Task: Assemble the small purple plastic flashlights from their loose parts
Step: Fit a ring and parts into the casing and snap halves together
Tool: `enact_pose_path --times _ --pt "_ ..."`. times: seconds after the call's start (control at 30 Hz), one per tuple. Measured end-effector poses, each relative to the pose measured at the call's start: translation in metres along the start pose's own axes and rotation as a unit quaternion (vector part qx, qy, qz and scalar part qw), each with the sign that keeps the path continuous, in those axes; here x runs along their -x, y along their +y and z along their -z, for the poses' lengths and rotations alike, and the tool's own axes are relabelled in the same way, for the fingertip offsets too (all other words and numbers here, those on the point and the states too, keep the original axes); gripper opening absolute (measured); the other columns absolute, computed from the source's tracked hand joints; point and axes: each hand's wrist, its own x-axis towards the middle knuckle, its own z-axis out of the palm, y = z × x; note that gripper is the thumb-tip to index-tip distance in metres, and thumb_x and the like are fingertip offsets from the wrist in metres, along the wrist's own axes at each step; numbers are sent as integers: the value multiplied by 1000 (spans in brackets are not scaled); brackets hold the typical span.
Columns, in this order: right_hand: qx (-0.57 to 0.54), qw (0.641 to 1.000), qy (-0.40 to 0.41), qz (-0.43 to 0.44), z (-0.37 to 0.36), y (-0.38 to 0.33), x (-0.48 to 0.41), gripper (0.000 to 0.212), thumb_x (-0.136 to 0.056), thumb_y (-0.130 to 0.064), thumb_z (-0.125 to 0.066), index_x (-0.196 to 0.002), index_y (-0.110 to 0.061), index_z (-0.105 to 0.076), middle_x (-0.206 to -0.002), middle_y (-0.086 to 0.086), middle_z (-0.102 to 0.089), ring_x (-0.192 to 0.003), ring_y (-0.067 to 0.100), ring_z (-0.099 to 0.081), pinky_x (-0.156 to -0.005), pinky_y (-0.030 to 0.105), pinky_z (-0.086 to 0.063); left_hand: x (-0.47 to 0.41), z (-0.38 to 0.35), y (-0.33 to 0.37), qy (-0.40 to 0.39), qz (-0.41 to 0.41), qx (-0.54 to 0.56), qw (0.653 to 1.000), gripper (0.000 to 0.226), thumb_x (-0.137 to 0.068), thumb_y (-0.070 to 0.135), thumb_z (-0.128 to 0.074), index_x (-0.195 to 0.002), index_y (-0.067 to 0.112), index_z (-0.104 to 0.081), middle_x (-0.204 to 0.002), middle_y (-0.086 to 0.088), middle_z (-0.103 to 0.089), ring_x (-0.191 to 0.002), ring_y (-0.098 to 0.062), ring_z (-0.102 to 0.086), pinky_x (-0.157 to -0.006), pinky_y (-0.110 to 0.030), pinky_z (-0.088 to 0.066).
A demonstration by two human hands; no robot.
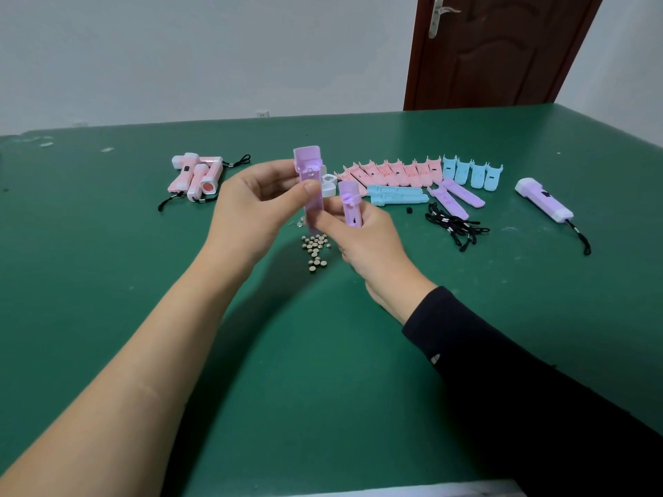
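Surface: a green surface (323, 353) fills most of the head view, with a pale wall and a brown door (495, 48) at upper right.
Left hand: the left hand (258, 195), at centre frame, pinches a purple shell half (308, 170) upright, thumb on its open face and fingers behind.
Right hand: the right hand (362, 234) is just beside it and grips a second purple half (349, 202). Its thumb seems to touch the lower end of the first.
Step in hand: probably mating the two halves, which are close but not yet joined.
Doing it well: turn the open faces toward each other and line up the wide head ends first. Then press evenly along the length. Whether batteries are already seated inside I cannot tell, so check before closing.
Parts at hand: button batteries (315, 249) lie heaped just below the hands, and white caps (328, 184) sit behind them. Black cords (454, 226) and spare purple halves (455, 199) lie to centre right.
Other stock: pink halves (391, 172) and blue halves (471, 172) stand in a row. Pink flashlights (197, 177) lie at left.
Reference: a finished purple flashlight (545, 200) at far right shows the target fit.
Risk: a skewed press could pinch the small internal contact.
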Motion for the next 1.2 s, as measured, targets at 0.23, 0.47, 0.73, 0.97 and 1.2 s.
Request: enact_pose_path --times 0.23,0.47,0.73,0.97,1.2 --pt "11 1000 2 3 -1 -1 2 15 -84 -23 -73 -97 -15 -73 -67 -8 -69 -43 -4 -51 -42 3 -30 -1 -1 -1 14 10 3 1000 18 -86 10 -71 -103 15 -72 -91 5 -77 -86 -6 -71 -73 -14 -51" --pt "28 1000 10 2 -2 -2 2 7 -84 -23 -72 -89 -17 -71 -71 -6 -68 -45 -5 -51 -43 5 -32 0 -2 -2 19 17 -8 1000 21 -86 15 -73 -107 15 -72 -93 5 -77 -88 -6 -72 -72 -12 -49" --pt "50 998 8 35 -3 -2 2 4 -85 -20 -71 -82 -21 -68 -71 -9 -69 -65 -2 -62 -59 6 -43 -1 -2 -4 29 18 -20 999 18 -88 20 -71 -105 16 -72 -91 8 -77 -86 -4 -71 -74 -12 -49" --pt "70 996 15 50 -4 -2 4 4 -86 -20 -69 -87 -17 -70 -71 -7 -69 -63 -2 -60 -58 6 -43 -1 -2 -5 33 25 -31 999 20 -91 19 -67 -104 4 -71 -69 14 -70 -60 6 -58 -57 -4 -39" --pt "83 995 14 55 -4 -3 5 2 -85 -20 -69 -86 -18 -70 -72 -7 -69 -65 -1 -61 -58 7 -44 -1 -1 -4 29 42 -32 998 18 -91 23 -67 -101 9 -72 -71 14 -70 -64 4 -59 -58 -5 -40"
